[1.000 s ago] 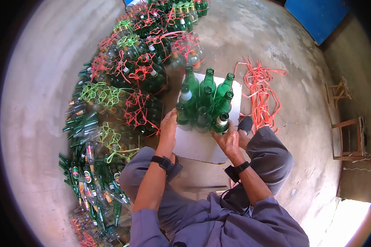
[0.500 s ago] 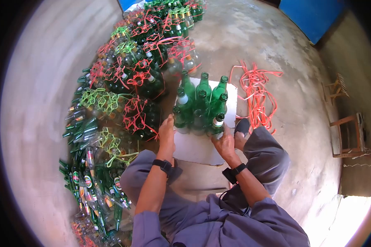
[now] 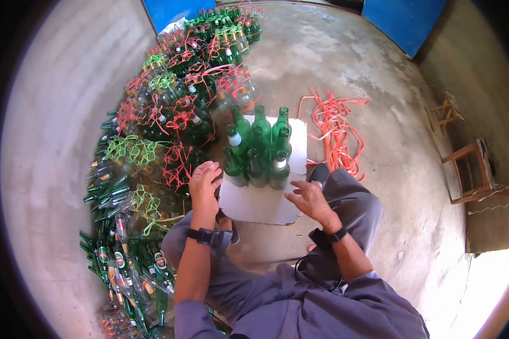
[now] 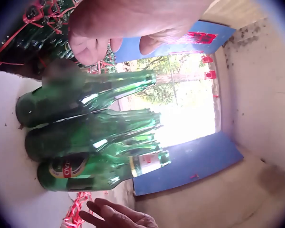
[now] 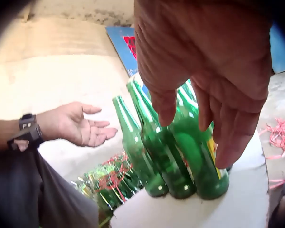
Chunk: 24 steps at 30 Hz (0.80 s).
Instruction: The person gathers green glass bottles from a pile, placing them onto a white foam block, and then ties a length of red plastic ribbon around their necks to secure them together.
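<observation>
Nine green glass bottles [image 3: 257, 151] stand upright, open-mouthed, packed three by three. Cluster occupies far half of a white board [image 3: 253, 204].

Green glass bottles [image 3: 258, 164] gleaming glossy; white board [image 3: 254, 204] beneath looking matt; concrete floor [image 3: 350, 51] showing rough, mottled; orange plastic cord [image 3: 335, 131], 3 o'clock of bottles, shining.

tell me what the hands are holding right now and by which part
Nothing is held. The left hand and right hand are both open, just clear of the green bottles standing on the white board.
</observation>
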Available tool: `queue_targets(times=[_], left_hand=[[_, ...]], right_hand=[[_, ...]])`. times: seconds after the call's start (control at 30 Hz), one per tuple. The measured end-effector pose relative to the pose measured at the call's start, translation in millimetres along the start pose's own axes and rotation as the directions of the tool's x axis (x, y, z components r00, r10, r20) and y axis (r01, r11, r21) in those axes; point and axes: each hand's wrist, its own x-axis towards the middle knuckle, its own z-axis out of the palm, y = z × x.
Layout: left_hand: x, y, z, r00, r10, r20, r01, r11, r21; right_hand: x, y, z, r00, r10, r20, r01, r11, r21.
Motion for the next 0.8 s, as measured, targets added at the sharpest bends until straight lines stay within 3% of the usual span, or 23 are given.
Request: queue_targets(times=[0.07,0.13,0.2,0.27,0.3,0.37,0.4,0.43,0.5,0.53,0.57,0.67,0.77,0.8], left_hand=[[-18,23,1,0.999,0.025,0.019,-0.025,1.000,-0.006],[-37,44,-8,0.977,0.069,0.204,-0.097,0.987,0.132],[-65,72,-9,0.972,0.091,0.215,-0.136,0.970,0.202],[-93,94,-20,0.941,0.153,0.301,-0.285,0.837,0.466],[-105,102,-26,0.936,0.170,0.309,-0.311,0.809,0.499],[-120,105,-46,0.930,0.177,0.322,-0.333,0.778,0.533],[-124,105,-59,0.899,0.254,0.357,-0.438,0.555,0.707],[-128,102,-71,0.857,0.312,0.411,-0.496,0.280,0.822],[-134,86,-93,0.870,0.295,0.395,-0.466,0.229,0.855],[-135,78,-98,0.880,0.292,0.375,-0.435,0.180,0.882],[-134,70,-98,0.830,0.349,0.436,-0.507,0.144,0.850],[-136,66,-85,0.781,0.435,0.447,-0.527,0.077,0.846],[-126,66,-87,0.839,0.384,0.385,-0.481,0.193,0.855],[-124,68,-86,0.873,0.340,0.349,-0.443,0.258,0.858]], right_hand=[[-8,16,-21,0.993,-0.113,-0.022,0.115,0.981,0.154],[-33,-21,-76,0.998,-0.046,-0.049,0.057,0.965,0.257],[-50,-34,-124,0.990,-0.038,-0.133,0.058,0.986,0.157],[-63,-30,-162,0.975,-0.067,-0.210,0.103,0.981,0.164],[-62,-22,-179,0.975,-0.064,-0.214,0.100,0.982,0.160],[-60,-1,-209,0.976,0.099,-0.192,-0.060,0.978,0.200],[-58,16,-218,0.976,0.105,-0.193,-0.065,0.977,0.202],[-52,42,-221,0.962,0.152,-0.227,-0.120,0.982,0.147],[-41,92,-218,0.943,0.213,-0.257,-0.193,0.976,0.101],[-35,117,-213,0.942,0.279,-0.187,-0.276,0.960,0.043],[-29,143,-207,0.930,0.349,-0.118,-0.354,0.935,-0.021],[-21,217,-171,0.965,0.253,-0.069,-0.257,0.864,-0.432],[-8,262,-137,0.969,0.237,0.076,-0.166,0.842,-0.514],[2,264,-126,0.906,0.396,0.150,-0.312,0.864,-0.396]])
